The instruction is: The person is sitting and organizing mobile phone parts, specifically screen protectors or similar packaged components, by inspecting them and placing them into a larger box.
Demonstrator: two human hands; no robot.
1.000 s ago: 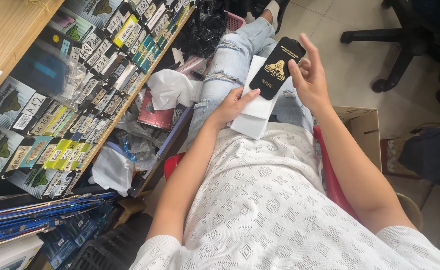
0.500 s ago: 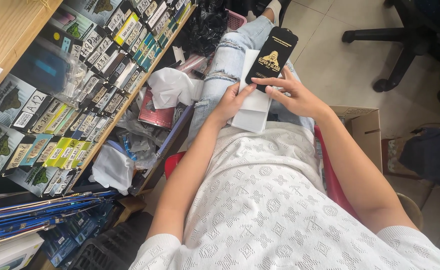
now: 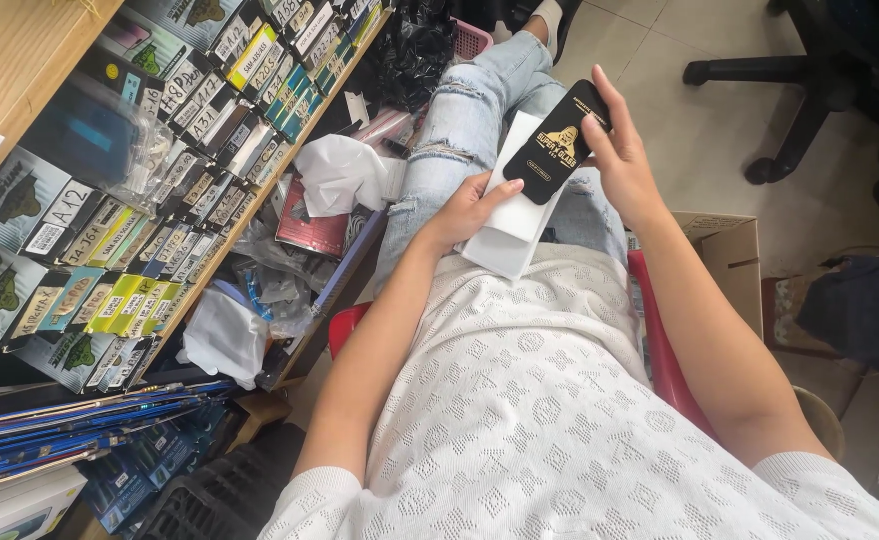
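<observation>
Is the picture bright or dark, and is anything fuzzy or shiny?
Head view: bright, even daylight, with soft shadows on the floor tiles; the black flat pack in the right hand is sharp, with no strong glare; the left hand on the white sleeves is clear too; shelf packets at the left lean, stretched by the wide lens.

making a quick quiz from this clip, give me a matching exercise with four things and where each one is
Things:
1. black flat pack
2. white sleeve
3. cardboard box
4. office chair base

Places:
A. on the floor tiles, upper right
B. on the lap, under the left hand
C. beside the person's right arm, open
D. held up in the right hand

Pairs: 1-D, 2-B, 3-C, 4-A
</observation>
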